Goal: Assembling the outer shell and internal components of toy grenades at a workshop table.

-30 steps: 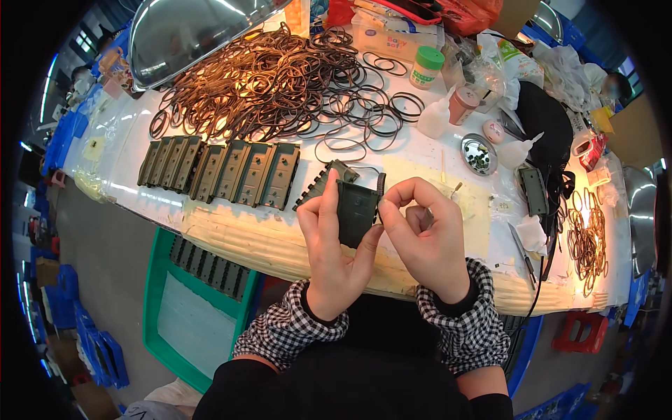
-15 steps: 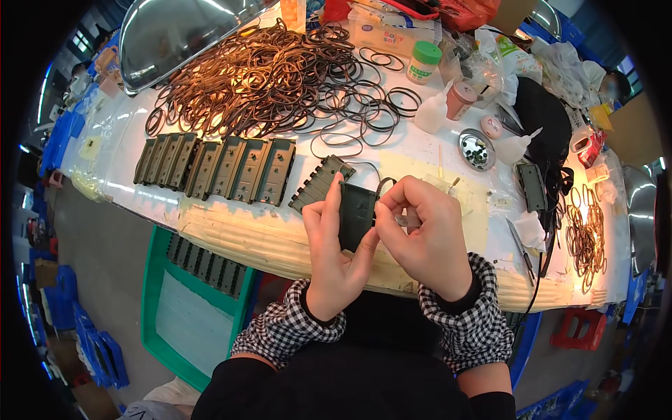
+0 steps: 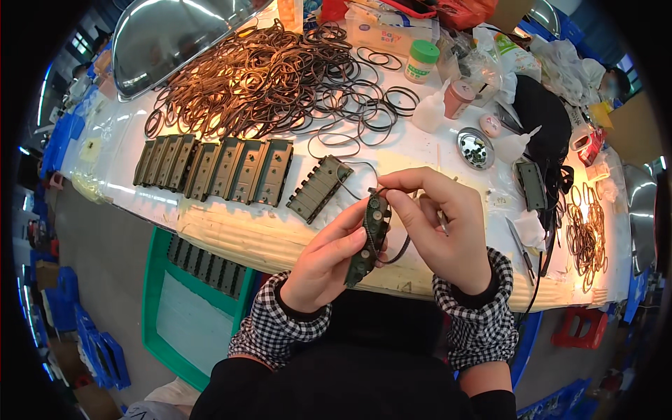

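My left hand point(image 3: 315, 269) holds a dark green plastic chassis point(image 3: 360, 260), tipped so that its side with a line of small round wheels shows. A thin, dark rubber track loop point(image 3: 402, 253) runs along those wheels and bows out to the right. At the chassis's upper end, my right hand point(image 3: 448, 234) pinches the loop between thumb and forefinger. Another green chassis point(image 3: 320, 189) lies just beyond my left hand, with a loose band across its corner. Farther left, several more chassis point(image 3: 238, 168) stand side by side in a row.
Behind the row spreads a large heap of dark rubber loops point(image 3: 252, 87), beside a shiny metal lamp shade point(image 3: 164, 42). A green-lidded jar point(image 3: 422, 61), a round dish of small parts point(image 3: 475, 148) and a knife point(image 3: 520, 245) are on the right. Below the table edge sits a green crate point(image 3: 150, 308).
The chassis has been turned from its broad flat face to its wheeled side. My right hand has moved slightly right, and the track loop now shows along the wheels.
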Motion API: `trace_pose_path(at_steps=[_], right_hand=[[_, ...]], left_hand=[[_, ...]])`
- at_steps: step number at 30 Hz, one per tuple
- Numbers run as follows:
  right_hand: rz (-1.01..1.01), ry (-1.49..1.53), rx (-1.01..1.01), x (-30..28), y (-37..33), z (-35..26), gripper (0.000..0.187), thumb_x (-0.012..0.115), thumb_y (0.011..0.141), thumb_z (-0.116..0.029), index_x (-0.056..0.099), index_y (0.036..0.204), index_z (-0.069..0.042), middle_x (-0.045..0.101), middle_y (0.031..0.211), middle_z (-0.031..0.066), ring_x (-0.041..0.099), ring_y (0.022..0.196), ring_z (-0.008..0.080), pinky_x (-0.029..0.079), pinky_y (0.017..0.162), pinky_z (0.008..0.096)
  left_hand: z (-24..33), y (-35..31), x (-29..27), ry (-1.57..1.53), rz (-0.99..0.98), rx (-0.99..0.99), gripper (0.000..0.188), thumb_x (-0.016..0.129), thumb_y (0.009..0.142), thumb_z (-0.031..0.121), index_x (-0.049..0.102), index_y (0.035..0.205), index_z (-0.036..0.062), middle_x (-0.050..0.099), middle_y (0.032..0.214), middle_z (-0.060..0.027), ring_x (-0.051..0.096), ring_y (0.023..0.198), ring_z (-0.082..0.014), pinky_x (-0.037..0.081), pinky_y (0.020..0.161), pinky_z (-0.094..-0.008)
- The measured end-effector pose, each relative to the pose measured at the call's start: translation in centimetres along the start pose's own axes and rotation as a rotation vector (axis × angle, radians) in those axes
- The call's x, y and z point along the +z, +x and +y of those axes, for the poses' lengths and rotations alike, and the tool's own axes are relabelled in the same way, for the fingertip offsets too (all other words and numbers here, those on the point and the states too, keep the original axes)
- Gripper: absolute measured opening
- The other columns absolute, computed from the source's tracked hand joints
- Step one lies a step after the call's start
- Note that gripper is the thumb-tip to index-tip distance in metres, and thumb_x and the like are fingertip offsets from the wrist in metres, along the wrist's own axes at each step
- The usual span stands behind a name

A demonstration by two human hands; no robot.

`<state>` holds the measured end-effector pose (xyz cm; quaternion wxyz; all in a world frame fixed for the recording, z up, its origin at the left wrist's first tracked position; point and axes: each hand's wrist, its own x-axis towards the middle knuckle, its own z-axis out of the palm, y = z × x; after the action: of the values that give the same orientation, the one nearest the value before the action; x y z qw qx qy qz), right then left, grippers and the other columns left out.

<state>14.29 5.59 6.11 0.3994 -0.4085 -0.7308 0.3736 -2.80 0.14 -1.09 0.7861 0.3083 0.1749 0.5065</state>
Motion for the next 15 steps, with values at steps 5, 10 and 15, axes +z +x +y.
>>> trace_pose_path(at_steps=[5,10,15], right_hand=[[-0.038,-0.049,-0.02,-0.4,0.2,-0.1,0.011,0.068,0.081,-0.002,0.067,0.093,-0.002,0.067,0.076,0.0063,0.052,0.054,0.0117,0.04,0.049,0.026],[-0.062,-0.129,-0.204,-0.3,0.2,0.2,0.008,0.068,0.081,-0.003,0.063,0.088,-0.003,0.064,0.078,0.0087,0.06,0.063,0.0231,0.046,0.055,0.0319],[-0.072,-0.199,-0.278,0.2,0.1,0.7,0.009,0.067,0.083,-0.006,0.06,0.089,-0.005,0.061,0.081,0.0092,0.062,0.068,0.0295,0.048,0.058,0.0365]], left_hand=[[0.4,-0.1,1.1,-0.16,0.092,-0.02,0.053,0.039,0.104,0.034,0.035,0.144,0.0011,0.056,0.109,-0.0054,0.054,0.096,-0.0146,0.045,0.086,-0.0309],[0.5,0.2,0.9,-0.029,0.196,-0.073,0.046,0.04,0.103,0.04,0.047,0.13,0.0029,0.058,0.101,-0.0036,0.055,0.086,-0.0115,0.046,0.077,-0.0273],[0.3,0.7,1.2,0.128,0.245,-0.031,0.041,0.046,0.099,0.037,0.05,0.123,0.0036,0.058,0.097,-0.0033,0.053,0.078,-0.0088,0.045,0.07,-0.0242]])
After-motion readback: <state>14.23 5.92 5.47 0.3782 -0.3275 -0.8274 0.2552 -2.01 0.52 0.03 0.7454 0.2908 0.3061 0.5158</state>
